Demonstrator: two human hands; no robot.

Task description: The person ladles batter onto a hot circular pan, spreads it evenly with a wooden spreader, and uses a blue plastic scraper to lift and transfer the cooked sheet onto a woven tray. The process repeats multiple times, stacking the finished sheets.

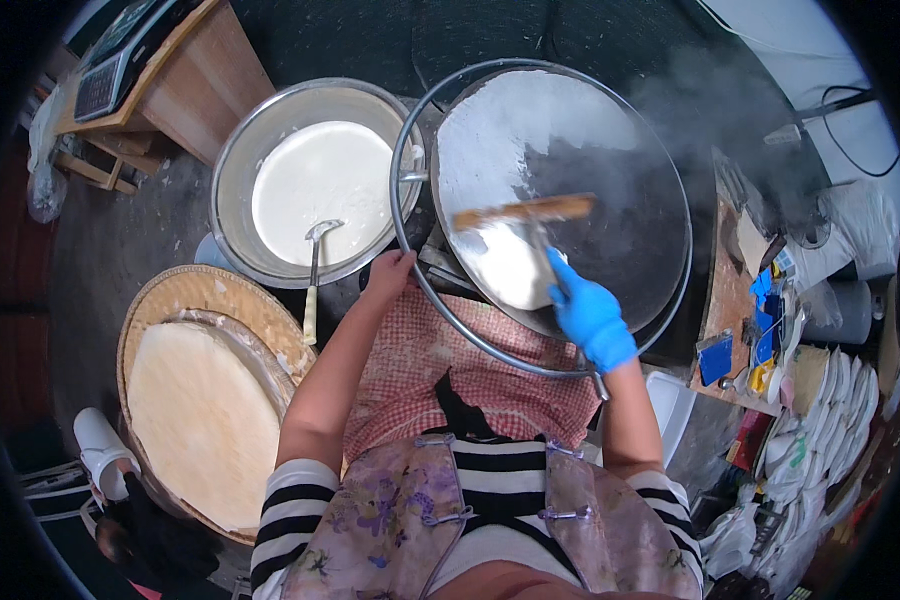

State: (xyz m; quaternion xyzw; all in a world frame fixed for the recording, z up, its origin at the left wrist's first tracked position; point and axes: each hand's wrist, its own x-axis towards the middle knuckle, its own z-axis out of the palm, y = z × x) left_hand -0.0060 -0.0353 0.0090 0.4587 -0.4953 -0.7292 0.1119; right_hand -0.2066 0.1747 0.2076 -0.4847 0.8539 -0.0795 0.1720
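My right hand (594,313), in a blue glove, grips the handle of a wooden batter spreader (559,207), which is blurred. The blade lies across a round, dark griddle (622,225). White batter (506,274) is pooled thickly on the near left of the plate, below the blade. A thinner white layer (487,127) coats its far and left part. My bare left hand (391,277) holds the tubular metal ring (465,331) around the griddle at its near left side. Just beyond that hand stands a metal basin (232,172) of white batter (307,180), a ladle (313,259) resting in it.
A woven tray (172,289) with a stack of large, pale flatbreads (202,420) is at lower left. A scale (109,82) sits on a wooden stand (206,82). Steam rises at upper right. A cluttered board (720,292) and plastic bags (810,450) line the right.
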